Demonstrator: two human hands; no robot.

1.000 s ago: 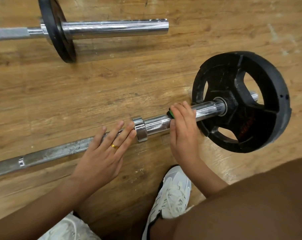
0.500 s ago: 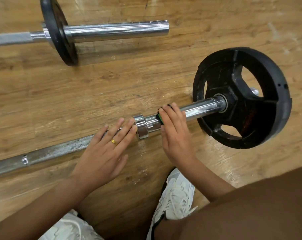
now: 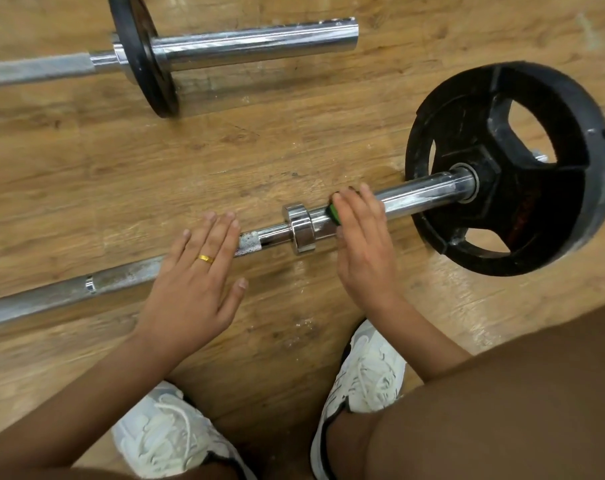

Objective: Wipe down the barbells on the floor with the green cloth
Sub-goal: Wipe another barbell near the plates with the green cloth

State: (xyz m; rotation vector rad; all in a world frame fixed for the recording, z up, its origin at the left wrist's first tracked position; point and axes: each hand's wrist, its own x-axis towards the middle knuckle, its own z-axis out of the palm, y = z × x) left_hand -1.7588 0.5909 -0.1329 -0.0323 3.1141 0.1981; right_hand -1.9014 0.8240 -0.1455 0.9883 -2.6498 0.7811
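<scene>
Where the near barbell (image 3: 415, 199) runs eight-to-two o'clock, right hand (image 3: 363, 247), fingers straight and together, presses green cloth (image 3: 335, 213) onto it; left hand (image 3: 193, 282) lies flat, fingers together, toward eight.

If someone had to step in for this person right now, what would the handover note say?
Left hand: open, fingers flat on the shaft of the near barbell, probably steadying it.
Right hand: fingers laid over the green cloth, pressing it on that bar's sleeve, between the collar and the large black plate.
The far barbell lies untouched, with a smaller plate on it.
Done: wiping the near sleeve is under way; how much is clean cannot be told.
Left: the rest of that bar, then the far barbell.
</scene>
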